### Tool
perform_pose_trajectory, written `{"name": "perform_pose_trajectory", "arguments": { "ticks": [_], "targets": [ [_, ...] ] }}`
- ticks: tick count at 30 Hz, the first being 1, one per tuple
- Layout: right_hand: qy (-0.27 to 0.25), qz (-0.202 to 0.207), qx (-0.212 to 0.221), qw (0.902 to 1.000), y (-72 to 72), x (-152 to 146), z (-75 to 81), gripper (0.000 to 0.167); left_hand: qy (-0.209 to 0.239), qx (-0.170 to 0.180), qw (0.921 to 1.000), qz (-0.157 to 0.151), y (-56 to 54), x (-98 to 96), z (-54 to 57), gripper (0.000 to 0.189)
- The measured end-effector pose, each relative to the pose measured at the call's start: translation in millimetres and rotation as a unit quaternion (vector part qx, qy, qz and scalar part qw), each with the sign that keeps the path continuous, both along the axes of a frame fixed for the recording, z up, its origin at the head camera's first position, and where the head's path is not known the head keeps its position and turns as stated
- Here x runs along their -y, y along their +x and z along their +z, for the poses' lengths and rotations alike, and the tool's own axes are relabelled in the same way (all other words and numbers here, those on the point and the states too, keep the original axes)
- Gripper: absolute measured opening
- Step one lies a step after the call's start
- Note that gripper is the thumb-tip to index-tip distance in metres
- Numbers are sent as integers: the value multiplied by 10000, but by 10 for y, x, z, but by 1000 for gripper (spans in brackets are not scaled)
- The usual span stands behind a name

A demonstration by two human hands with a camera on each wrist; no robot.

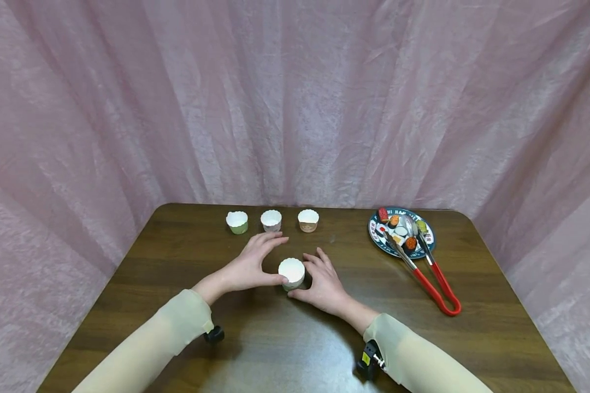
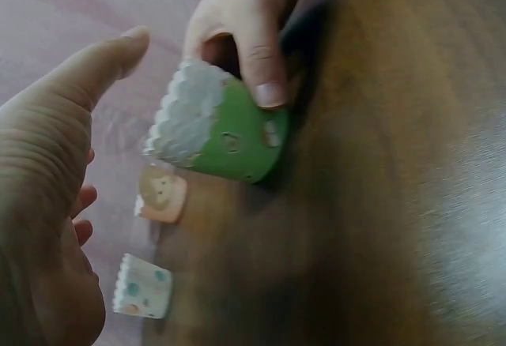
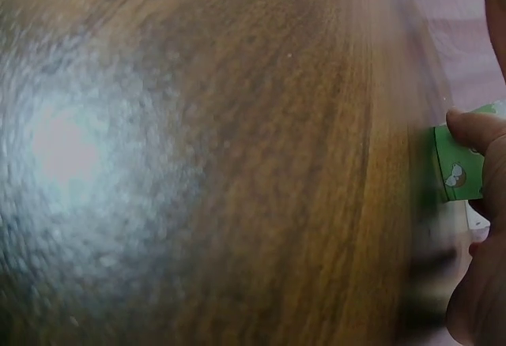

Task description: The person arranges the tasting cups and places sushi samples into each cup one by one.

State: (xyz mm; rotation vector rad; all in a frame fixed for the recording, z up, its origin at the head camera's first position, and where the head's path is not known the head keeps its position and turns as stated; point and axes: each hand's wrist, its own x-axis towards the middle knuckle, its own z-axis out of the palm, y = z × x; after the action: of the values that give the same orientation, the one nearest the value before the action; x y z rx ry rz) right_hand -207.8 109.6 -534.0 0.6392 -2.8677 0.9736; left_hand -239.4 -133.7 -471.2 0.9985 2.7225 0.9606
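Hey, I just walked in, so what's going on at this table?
A person is handling a small green cup near the middle of the table. Their right hand grips it, while their left hand is spread beside it. Three more cups stand in a row behind. Off to the right, tongs lie across a plate of sushi-like pieces.

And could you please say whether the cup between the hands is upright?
Upright: in the head view, the cup opens upward.
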Motion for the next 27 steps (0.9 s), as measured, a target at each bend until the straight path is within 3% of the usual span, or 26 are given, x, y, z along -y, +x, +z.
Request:
{"name": "perform_pose_trajectory", "arguments": {
  "ticks": [8,22,27],
  "targets": [
    [-90,-39,-19,9999,10,-8,21,65,113,197,9997,56,126,-19,-144,96],
    [33,-40,-46,10000,1,-5,14,64,-86,-30,9998,157,124,-153,-234,80],
    [-23,-37,-18,10000,4,3,16,62,34,-101,9998,148,133,-160,-239,75]
  ]
}}
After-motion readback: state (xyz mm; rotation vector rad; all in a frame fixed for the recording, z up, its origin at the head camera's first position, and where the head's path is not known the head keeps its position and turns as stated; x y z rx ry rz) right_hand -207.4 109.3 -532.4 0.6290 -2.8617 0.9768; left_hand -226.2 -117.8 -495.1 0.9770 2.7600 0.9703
